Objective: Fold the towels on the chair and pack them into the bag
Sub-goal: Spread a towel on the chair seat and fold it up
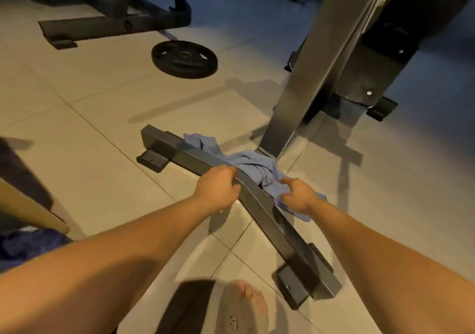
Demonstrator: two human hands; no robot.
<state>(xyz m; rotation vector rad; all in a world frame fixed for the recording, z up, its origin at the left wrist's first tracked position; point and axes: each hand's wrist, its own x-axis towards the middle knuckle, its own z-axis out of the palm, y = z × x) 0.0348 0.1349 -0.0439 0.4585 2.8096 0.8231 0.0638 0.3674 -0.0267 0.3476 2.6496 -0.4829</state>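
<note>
The fingers (288, 182) of the right hand (299, 196) are curled down into the crumpled light-blue cloth towel (253, 165) and grasp a bunch of it on the right side of the grey rectangular steel base bar (267, 218). The fingers (227, 171) of the left hand (217, 188) are curled over the top edge of the same bar, right at the near edge of the towel. Whether they pinch cloth or only the bar cannot be told. The two forearms reach forward and down, one on each side of the bar. The towel is draped across the middle of the bar. One part runs along the far side of the bar toward its far-left end. The bulk sits at the foot of the slanted brushed-steel upright post (316, 76). A corner lies on the beige tiled floor (90, 133) beneath the right wrist. A black round weight plate (184, 59) lies flat on the floor, well apart from the towel, on the far side. A dark-blue cloth (28, 243) shows at the left edge of the view.
</note>
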